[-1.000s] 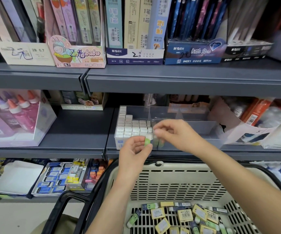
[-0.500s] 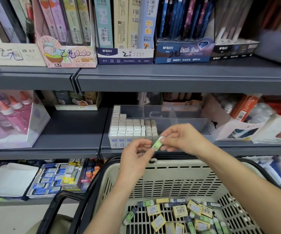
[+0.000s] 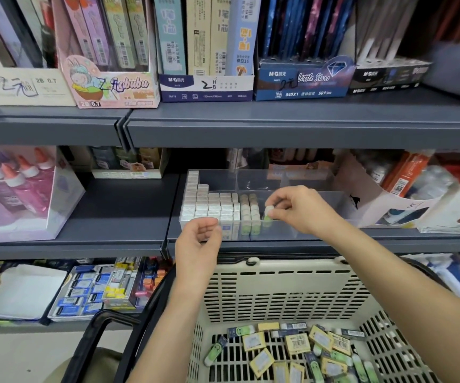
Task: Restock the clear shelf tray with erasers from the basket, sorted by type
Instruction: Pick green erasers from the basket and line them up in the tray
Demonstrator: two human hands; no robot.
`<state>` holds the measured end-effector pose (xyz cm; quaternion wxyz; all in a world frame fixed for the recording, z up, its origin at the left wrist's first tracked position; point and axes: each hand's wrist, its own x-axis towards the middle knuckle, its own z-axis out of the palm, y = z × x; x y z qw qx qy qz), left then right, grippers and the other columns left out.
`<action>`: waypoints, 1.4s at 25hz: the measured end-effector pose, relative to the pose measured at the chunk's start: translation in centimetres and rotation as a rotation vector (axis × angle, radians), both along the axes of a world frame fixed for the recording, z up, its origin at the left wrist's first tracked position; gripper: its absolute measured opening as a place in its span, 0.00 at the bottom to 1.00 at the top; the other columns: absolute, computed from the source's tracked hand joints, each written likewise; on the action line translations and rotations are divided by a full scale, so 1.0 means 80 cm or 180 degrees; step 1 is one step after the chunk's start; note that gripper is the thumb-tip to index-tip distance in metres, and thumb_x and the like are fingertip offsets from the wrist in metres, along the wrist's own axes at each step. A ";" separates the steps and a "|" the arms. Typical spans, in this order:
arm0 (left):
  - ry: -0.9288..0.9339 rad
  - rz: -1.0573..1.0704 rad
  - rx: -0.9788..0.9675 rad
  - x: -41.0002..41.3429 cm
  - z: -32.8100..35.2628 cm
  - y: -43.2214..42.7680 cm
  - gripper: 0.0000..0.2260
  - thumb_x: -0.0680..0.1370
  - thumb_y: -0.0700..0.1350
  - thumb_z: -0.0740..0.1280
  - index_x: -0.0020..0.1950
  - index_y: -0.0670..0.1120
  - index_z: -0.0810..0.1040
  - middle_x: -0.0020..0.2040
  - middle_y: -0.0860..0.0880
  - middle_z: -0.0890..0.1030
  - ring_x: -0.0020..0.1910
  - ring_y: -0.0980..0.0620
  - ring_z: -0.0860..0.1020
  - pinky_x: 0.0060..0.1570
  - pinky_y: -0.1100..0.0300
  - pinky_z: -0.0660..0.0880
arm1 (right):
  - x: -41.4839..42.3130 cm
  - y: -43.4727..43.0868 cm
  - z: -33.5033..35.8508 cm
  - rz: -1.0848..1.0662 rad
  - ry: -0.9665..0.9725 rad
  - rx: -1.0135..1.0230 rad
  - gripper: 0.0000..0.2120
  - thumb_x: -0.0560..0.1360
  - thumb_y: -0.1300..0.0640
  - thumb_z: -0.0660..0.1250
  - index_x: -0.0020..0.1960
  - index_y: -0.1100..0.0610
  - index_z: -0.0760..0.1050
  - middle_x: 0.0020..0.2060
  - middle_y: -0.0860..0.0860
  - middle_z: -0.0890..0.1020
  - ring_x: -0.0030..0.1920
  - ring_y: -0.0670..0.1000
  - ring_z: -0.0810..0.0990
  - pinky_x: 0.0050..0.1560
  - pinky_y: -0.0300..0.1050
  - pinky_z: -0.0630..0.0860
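Head view, right hand pinching green eraser, left hand loose, empty

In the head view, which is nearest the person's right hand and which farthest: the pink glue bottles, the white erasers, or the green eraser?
1. Green eraser: pinched by the right hand, over the clear tray.
2. White erasers: rows in the tray's left part.
3. Pink glue bottles: far left on the same shelf.
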<state>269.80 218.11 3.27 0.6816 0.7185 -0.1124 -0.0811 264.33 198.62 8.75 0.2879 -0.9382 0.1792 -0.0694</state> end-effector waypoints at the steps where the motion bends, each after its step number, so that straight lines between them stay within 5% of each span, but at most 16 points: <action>1: 0.0019 0.0001 -0.0008 0.000 0.000 0.000 0.09 0.75 0.38 0.68 0.47 0.53 0.76 0.46 0.54 0.79 0.44 0.62 0.77 0.47 0.69 0.75 | 0.001 0.002 -0.004 0.0033 0.0104 -0.0048 0.01 0.73 0.54 0.69 0.44 0.48 0.78 0.38 0.43 0.82 0.44 0.43 0.80 0.51 0.44 0.77; 7: 0.0108 -0.0051 0.0010 -0.005 0.005 -0.004 0.07 0.76 0.39 0.67 0.47 0.51 0.76 0.47 0.51 0.80 0.47 0.54 0.78 0.53 0.56 0.77 | 0.001 0.006 -0.011 0.0295 0.0529 -0.0345 0.10 0.74 0.55 0.64 0.55 0.51 0.77 0.47 0.47 0.83 0.50 0.47 0.80 0.51 0.42 0.74; 10: 0.0137 -0.0138 -0.0030 -0.014 0.006 -0.002 0.06 0.76 0.40 0.66 0.47 0.51 0.76 0.46 0.49 0.80 0.46 0.52 0.79 0.44 0.59 0.78 | -0.003 0.007 -0.010 0.0296 0.0672 -0.0367 0.14 0.73 0.55 0.65 0.59 0.51 0.75 0.54 0.49 0.81 0.56 0.48 0.78 0.57 0.47 0.75; 13: 0.0262 -0.0283 -0.0006 -0.033 0.007 0.000 0.05 0.76 0.40 0.66 0.47 0.50 0.76 0.44 0.49 0.81 0.40 0.57 0.79 0.33 0.67 0.75 | -0.018 0.007 -0.006 0.0228 0.0330 -0.0359 0.15 0.74 0.57 0.66 0.60 0.52 0.74 0.55 0.47 0.80 0.56 0.46 0.77 0.60 0.43 0.73; 19: 0.0288 -0.1189 0.0727 -0.087 0.002 0.023 0.04 0.76 0.42 0.66 0.47 0.51 0.76 0.44 0.52 0.80 0.44 0.56 0.78 0.41 0.67 0.74 | -0.104 0.033 -0.033 0.0058 -0.0862 0.0132 0.08 0.73 0.54 0.66 0.51 0.47 0.77 0.44 0.37 0.79 0.47 0.34 0.76 0.47 0.23 0.68; 22: 0.0064 -0.1562 0.1444 -0.109 -0.003 0.064 0.05 0.75 0.45 0.67 0.47 0.56 0.76 0.45 0.57 0.79 0.46 0.60 0.78 0.49 0.66 0.74 | -0.148 0.063 -0.097 0.0600 -0.0139 0.0459 0.06 0.74 0.54 0.66 0.50 0.47 0.77 0.42 0.39 0.80 0.43 0.33 0.76 0.45 0.22 0.69; 26: -0.0009 -0.1310 0.1573 -0.124 -0.006 0.117 0.06 0.76 0.43 0.68 0.48 0.54 0.76 0.46 0.55 0.80 0.47 0.59 0.78 0.47 0.73 0.72 | -0.173 0.119 -0.193 0.1527 0.1202 0.0530 0.13 0.76 0.50 0.65 0.58 0.52 0.75 0.52 0.47 0.81 0.48 0.42 0.77 0.49 0.35 0.74; 31: -0.0209 -0.1216 0.1683 -0.138 -0.022 0.134 0.07 0.76 0.43 0.66 0.51 0.54 0.75 0.45 0.56 0.79 0.46 0.61 0.77 0.48 0.68 0.74 | -0.175 0.204 -0.266 0.2653 0.1770 -0.0230 0.23 0.74 0.48 0.66 0.66 0.56 0.69 0.61 0.54 0.73 0.60 0.55 0.73 0.55 0.49 0.74; 35: -0.0234 -0.1320 0.1720 -0.132 -0.030 0.130 0.08 0.77 0.44 0.66 0.49 0.57 0.74 0.46 0.57 0.78 0.47 0.61 0.77 0.51 0.64 0.75 | -0.178 0.224 -0.288 0.2828 0.1925 -0.0599 0.26 0.73 0.49 0.66 0.67 0.58 0.65 0.60 0.56 0.71 0.60 0.56 0.71 0.45 0.44 0.68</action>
